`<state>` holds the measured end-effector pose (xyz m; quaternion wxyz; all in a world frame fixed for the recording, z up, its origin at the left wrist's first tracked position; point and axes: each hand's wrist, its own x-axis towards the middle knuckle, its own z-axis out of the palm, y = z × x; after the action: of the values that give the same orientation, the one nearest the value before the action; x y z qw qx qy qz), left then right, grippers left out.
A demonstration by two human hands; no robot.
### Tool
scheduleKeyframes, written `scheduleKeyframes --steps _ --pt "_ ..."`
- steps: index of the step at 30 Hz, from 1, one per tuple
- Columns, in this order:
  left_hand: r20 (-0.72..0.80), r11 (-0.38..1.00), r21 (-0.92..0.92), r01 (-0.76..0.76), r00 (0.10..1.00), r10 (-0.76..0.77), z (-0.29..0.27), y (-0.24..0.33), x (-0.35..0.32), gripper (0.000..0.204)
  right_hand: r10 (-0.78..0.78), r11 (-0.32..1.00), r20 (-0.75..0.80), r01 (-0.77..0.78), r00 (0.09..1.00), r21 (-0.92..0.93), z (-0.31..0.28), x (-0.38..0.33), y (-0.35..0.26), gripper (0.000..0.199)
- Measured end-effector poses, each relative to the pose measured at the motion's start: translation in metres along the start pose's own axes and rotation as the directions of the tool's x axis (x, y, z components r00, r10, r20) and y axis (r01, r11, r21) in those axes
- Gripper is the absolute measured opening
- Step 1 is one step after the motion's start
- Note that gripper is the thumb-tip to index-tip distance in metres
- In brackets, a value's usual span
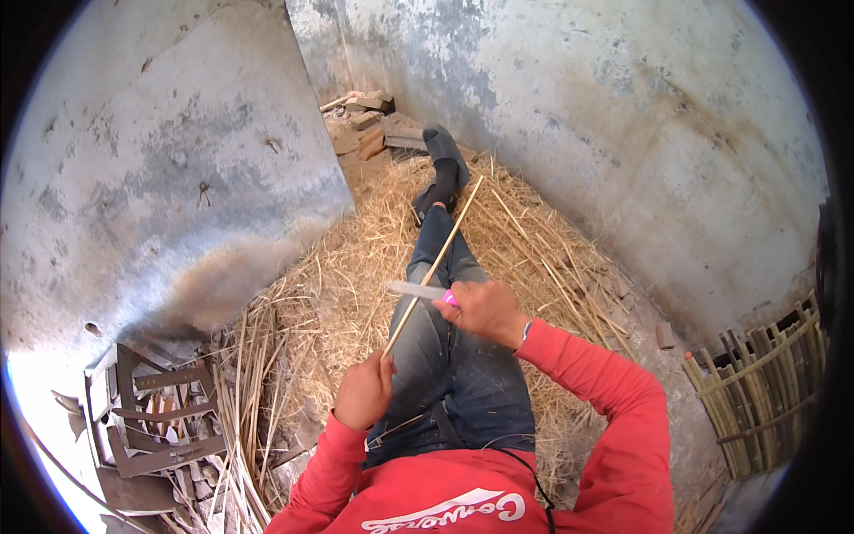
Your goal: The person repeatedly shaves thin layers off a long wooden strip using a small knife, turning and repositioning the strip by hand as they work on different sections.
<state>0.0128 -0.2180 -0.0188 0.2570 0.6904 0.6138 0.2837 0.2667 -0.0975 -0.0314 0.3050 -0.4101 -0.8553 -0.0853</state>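
My left hand (363, 389) is closed around the near end of a thin pale stick (458, 221), likely split bamboo or cane. The stick slants away to the upper right over my outstretched legs. In my right hand (487, 310) is a knife (414, 289), gripped by its pink handle. Its light blade points left and lies across the stick, about midway along it. Whether the edge bites into the stick I cannot tell.
Pale shavings (347, 267) cover the floor around my legs. Long strips (236, 400) lie at the left beside a broken dark frame (165, 409). A woven stick basket (756, 387) stands at the right. Bricks (365, 116) lie in the far corner between stained walls (623, 133).
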Motion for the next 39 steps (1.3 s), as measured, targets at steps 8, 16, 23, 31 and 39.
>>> scheduleKeyframes --steps 8,16,23,31,39 --pt "0.145 0.966 -0.253 -0.059 0.985 0.098 -0.006 -0.013 -0.013 0.033 0.250 0.968 -0.012 -0.250 0.968 0.032 -0.024 0.018 0.045 0.051" --pt "0.181 0.992 -0.124 0.032 0.984 -0.009 -0.013 -0.005 -0.027 0.035 0.585 0.810 0.032 -0.586 0.810 0.011 -0.027 0.009 0.106 0.056" --pt "-0.101 0.999 0.049 0.014 0.995 -0.009 -0.013 -0.005 -0.040 0.022 0.708 0.672 -0.078 -0.635 0.702 0.381 -0.053 0.014 0.138 0.056" --pt "-0.083 1.000 0.004 -0.017 0.996 0.018 0.005 0.021 -0.042 0.023 0.613 0.308 0.156 -0.416 0.774 0.856 -0.064 0.052 0.035 0.033" --pt "-0.183 0.981 0.189 -0.052 0.979 0.088 0.021 0.025 -0.043 0.035 0.556 0.019 0.281 -0.349 0.783 0.937 -0.077 0.053 0.011 0.025"
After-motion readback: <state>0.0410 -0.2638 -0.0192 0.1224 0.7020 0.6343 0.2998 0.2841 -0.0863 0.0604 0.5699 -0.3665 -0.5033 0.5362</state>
